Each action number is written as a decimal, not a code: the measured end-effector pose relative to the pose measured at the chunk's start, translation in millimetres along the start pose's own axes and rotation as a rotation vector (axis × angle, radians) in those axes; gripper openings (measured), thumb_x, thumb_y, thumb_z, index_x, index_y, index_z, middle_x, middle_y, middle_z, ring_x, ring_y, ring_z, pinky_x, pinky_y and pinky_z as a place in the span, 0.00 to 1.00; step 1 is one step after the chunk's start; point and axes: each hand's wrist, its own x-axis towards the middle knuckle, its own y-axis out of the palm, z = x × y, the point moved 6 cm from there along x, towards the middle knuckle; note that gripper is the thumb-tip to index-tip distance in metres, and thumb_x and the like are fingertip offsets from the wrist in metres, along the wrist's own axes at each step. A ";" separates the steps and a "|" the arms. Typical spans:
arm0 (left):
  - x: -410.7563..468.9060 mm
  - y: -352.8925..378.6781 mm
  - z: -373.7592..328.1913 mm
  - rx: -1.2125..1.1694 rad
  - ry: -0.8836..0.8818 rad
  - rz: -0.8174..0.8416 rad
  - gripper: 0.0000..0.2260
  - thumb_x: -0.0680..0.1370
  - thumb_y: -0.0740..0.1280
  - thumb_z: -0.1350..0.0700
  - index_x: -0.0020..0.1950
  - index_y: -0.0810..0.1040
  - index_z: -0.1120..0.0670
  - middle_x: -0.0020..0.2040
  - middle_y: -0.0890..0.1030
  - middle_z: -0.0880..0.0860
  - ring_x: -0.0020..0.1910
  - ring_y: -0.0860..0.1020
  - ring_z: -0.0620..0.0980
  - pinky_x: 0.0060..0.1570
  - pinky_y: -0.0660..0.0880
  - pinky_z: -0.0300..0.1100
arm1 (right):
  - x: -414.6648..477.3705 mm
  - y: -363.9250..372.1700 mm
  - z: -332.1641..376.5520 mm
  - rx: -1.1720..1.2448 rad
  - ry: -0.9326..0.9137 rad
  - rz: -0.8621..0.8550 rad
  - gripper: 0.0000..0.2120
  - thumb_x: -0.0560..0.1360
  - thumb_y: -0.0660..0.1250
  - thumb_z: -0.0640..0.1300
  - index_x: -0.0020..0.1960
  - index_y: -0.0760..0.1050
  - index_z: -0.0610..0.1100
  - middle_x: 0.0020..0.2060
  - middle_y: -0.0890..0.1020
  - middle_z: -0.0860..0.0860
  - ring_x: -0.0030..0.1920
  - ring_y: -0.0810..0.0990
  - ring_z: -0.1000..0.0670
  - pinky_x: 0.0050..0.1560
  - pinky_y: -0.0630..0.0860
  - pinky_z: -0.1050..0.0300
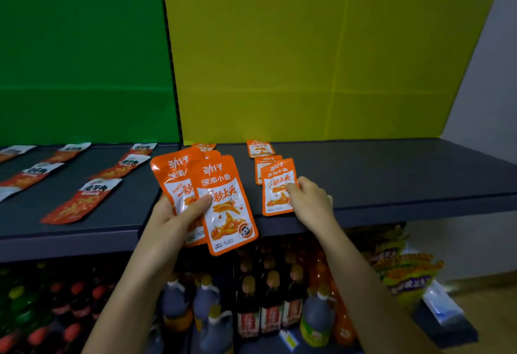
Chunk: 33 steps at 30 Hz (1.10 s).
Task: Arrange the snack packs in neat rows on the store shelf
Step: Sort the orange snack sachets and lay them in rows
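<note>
Two rows begun on the shelf [391,174]; right hand [310,199] pinches an orange fish-snack pack [277,185] down, left hand [176,213] grips several spare packs [226,213].

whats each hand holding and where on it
The left hand grips a stack of orange packs at their lower left, thumb on the front one. The right hand pinches the right edge of a pack on the shelf.

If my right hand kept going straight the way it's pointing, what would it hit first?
The right hand grips the front orange pack. Pushed further, that pack would probably meet the partly covered pack behind it first, though depth is unclear.
</note>
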 end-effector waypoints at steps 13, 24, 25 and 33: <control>8.0 19.0 11.4 0.004 0.001 -0.070 0.07 0.75 0.66 0.59 0.52 0.77 0.52 0.44 0.86 0.49 0.41 0.84 0.48 0.39 0.80 0.40 | 14.4 -3.1 6.5 -0.418 -0.066 0.050 0.20 0.79 0.53 0.53 0.60 0.73 0.41 0.59 0.76 0.43 0.58 0.75 0.41 0.54 0.71 0.51; 26.7 34.4 8.8 -0.006 0.008 -0.006 0.11 0.75 0.68 0.58 0.56 0.76 0.53 0.45 0.86 0.49 0.42 0.85 0.48 0.37 0.80 0.40 | 15.7 -29.4 17.5 -0.556 -0.145 -0.014 0.24 0.79 0.49 0.58 0.57 0.75 0.42 0.57 0.78 0.43 0.57 0.75 0.40 0.48 0.67 0.52; 29.6 38.4 7.1 -0.010 0.016 0.008 0.11 0.75 0.67 0.58 0.56 0.76 0.53 0.45 0.86 0.48 0.41 0.85 0.48 0.36 0.80 0.38 | 12.5 -36.6 19.3 -0.464 -0.185 -0.056 0.24 0.79 0.48 0.59 0.53 0.76 0.44 0.54 0.79 0.43 0.56 0.76 0.40 0.50 0.68 0.51; 48.6 103.6 0.2 -0.027 0.068 0.138 0.05 0.76 0.66 0.60 0.48 0.78 0.51 0.41 0.86 0.46 0.39 0.84 0.46 0.39 0.81 0.39 | 10.9 -49.6 1.0 0.359 -0.303 0.193 0.11 0.71 0.68 0.55 0.36 0.76 0.48 0.32 0.82 0.53 0.32 0.79 0.59 0.37 0.75 0.65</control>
